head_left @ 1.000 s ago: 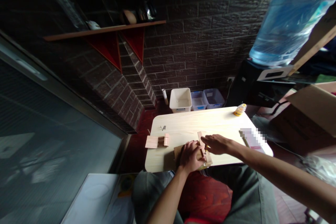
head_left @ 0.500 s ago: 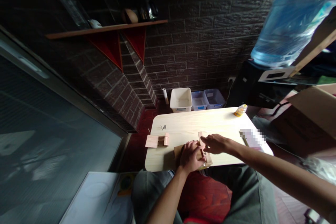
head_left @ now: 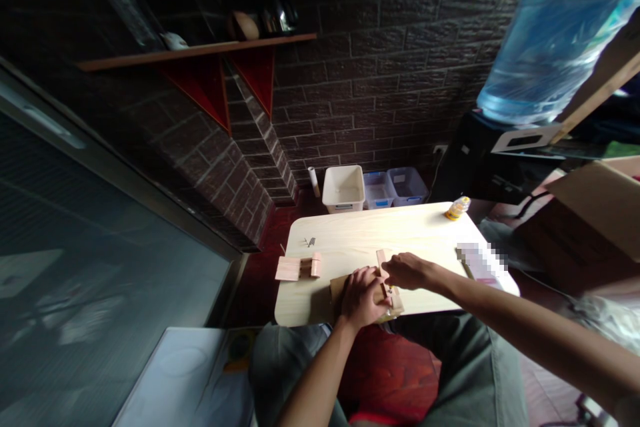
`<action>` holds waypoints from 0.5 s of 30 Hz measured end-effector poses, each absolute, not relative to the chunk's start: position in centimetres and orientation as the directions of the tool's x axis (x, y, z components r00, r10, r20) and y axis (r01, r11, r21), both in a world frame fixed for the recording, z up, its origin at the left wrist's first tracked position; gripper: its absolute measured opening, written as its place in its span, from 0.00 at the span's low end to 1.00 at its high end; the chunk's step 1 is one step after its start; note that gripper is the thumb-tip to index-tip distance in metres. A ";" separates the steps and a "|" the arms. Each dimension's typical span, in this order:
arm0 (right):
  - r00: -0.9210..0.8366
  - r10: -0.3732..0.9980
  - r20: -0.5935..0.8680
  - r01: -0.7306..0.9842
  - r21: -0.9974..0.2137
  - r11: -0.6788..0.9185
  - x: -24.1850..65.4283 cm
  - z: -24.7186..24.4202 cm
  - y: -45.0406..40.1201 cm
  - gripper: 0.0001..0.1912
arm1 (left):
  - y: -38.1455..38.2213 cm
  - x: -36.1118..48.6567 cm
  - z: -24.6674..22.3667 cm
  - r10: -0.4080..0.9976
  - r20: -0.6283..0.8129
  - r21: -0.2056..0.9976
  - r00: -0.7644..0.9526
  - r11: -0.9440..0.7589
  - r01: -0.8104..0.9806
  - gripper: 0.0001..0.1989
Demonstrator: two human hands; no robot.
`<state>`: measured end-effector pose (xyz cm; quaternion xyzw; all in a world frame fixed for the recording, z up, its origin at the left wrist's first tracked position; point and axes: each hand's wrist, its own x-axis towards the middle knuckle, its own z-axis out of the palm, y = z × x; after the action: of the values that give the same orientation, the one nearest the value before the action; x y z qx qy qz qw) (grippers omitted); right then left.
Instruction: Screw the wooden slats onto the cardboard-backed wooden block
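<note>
Wooden strip point(head_left: 381, 257) lies on brown piece point(head_left: 338, 287) at counter's point(head_left: 350, 235) near edge. Left hand point(head_left: 361, 297) spread over brown piece. Right hand point(head_left: 406, 271) curled at strip; cannot tell what it pinches.

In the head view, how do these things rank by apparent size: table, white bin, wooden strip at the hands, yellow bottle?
1. Table
2. White bin
3. Wooden strip and yellow bottle, unranked: the right hand partly covers the strip.

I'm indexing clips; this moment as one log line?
left hand: on brown piece | right hand: at wooden strip, grip unclear | wooden assembly: left end of table
</note>
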<state>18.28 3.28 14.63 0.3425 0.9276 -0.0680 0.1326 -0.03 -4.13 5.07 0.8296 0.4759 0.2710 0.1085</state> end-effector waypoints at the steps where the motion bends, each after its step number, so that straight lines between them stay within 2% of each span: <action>1: -0.719 0.627 -0.299 0.664 -0.030 0.747 18.1 14.8 3.3 0.14 | -4.1 0.0 5.0 0.846 0.351 0.436 0.402 -0.528 0.729 0.26; 4: -0.704 0.645 -0.298 0.683 -0.034 0.730 17.6 15.2 3.4 0.16 | -4.1 -0.1 4.9 0.839 0.368 0.434 0.401 -0.536 0.724 0.26; 8: -0.754 0.594 -0.282 0.633 -0.069 0.771 17.0 15.4 3.5 0.17 | -4.1 -0.1 4.6 0.839 0.375 0.433 0.393 -0.534 0.727 0.23; 15: -0.795 0.523 -0.308 0.570 -0.082 0.818 16.2 14.8 4.4 0.08 | -4.2 0.1 4.2 0.848 0.383 0.429 0.367 -0.515 0.742 0.24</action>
<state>16.23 4.35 14.76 0.2894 0.9435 -0.0855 0.1371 0.08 -4.17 4.20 0.8217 0.4837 0.2872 0.0917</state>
